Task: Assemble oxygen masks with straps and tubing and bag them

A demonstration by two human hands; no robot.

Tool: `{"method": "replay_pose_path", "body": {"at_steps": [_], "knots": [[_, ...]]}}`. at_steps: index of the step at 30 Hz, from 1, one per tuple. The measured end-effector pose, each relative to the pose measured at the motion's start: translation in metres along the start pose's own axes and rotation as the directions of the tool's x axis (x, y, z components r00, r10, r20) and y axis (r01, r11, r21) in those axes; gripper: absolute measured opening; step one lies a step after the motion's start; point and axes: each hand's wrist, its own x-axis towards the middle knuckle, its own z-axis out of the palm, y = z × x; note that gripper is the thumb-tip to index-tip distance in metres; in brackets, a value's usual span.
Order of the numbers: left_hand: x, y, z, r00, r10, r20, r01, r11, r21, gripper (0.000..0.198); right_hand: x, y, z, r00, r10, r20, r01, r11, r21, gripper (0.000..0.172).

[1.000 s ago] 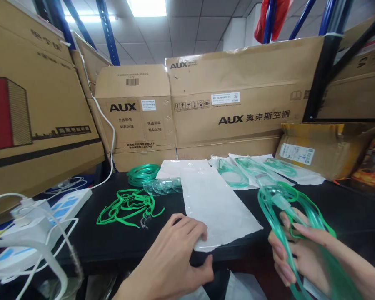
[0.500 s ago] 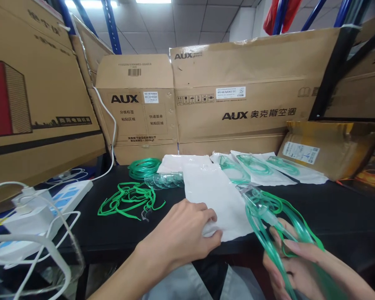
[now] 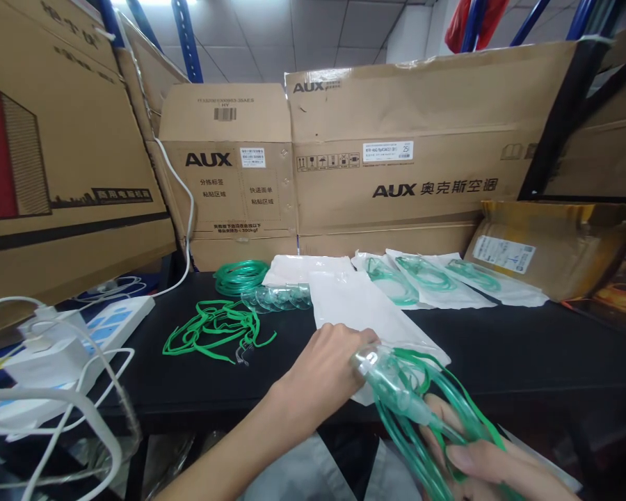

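My left hand [image 3: 334,365] is closed on the near end of a white pouch [image 3: 362,299], its fingertips partly hidden. My right hand [image 3: 483,459] wraps around a looped bundle of green tubing [image 3: 404,438] joined to a clear oxygen mask [image 3: 386,379]. The mask's tip points left and lies right against my left hand, over the pouch's near part. Green elastic straps [image 3: 216,327] lie in a tangle on the table to the left. Behind them are a coil of green tubing [image 3: 241,277] and a row of nested clear masks [image 3: 279,298].
Several filled pouches [image 3: 432,296] with green tubing showing lie at the back right, beside a brown carton [image 3: 553,240]. Tall cardboard panels [image 3: 344,195] stand along the back of the black table [image 3: 146,379]. At left sits a white power strip [image 3: 117,316] with loose cables.
My right hand has brought the mask and tubing leftward to the pouch's near end. My left hand has moved slightly up and right, and the pouch's near end has shifted with it.
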Motion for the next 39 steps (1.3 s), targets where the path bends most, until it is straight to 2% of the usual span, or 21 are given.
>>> {"method": "replay_pose_path", "body": {"at_steps": [4,9,15,20,24,28,33,36,39], "knots": [[0.002,-0.01,-0.002,0.995,-0.082,-0.062,0.073,0.987,-0.14,0.034,0.011,-0.001,-0.012,0.999,-0.011,-0.04,0.009,0.999,-0.049,0.034],[-0.001,-0.01,-0.002,0.989,-0.137,-0.059,0.118,0.961,-0.249,0.038,0.009,-0.01,-0.021,0.989,-0.05,-0.139,0.03,0.99,-0.138,0.04],[-0.006,-0.004,0.002,0.979,-0.11,-0.174,0.051,0.948,-0.313,0.034,0.003,-0.009,-0.014,0.972,-0.042,-0.232,0.007,0.989,-0.15,0.036],[-0.007,-0.007,0.003,0.966,-0.209,-0.149,0.138,0.914,-0.381,0.033,0.002,-0.013,-0.005,0.977,-0.004,-0.213,-0.022,0.993,-0.119,0.036],[-0.007,-0.007,0.004,0.959,-0.249,-0.132,0.176,0.895,-0.41,0.033,-0.003,-0.015,0.005,0.965,0.098,-0.241,-0.113,0.992,-0.048,0.039],[-0.006,-0.008,0.005,0.957,-0.251,-0.142,0.18,0.904,-0.387,0.033,-0.003,-0.01,0.012,0.926,0.177,-0.334,-0.196,0.98,-0.026,0.048],[-0.006,-0.007,0.004,0.963,-0.224,-0.15,0.153,0.912,-0.381,0.034,0.0,-0.004,0.014,0.866,0.082,-0.493,-0.154,0.982,-0.106,0.049],[-0.008,-0.003,0.004,0.968,-0.179,-0.176,0.106,0.927,-0.359,0.034,-0.001,-0.003,0.014,0.843,0.039,-0.537,-0.155,0.973,-0.173,0.047],[-0.011,0.003,0.006,0.974,-0.098,-0.205,0.041,0.963,-0.266,0.035,0.001,-0.003,0.014,0.838,0.006,-0.546,-0.168,0.954,-0.248,0.048]]}}
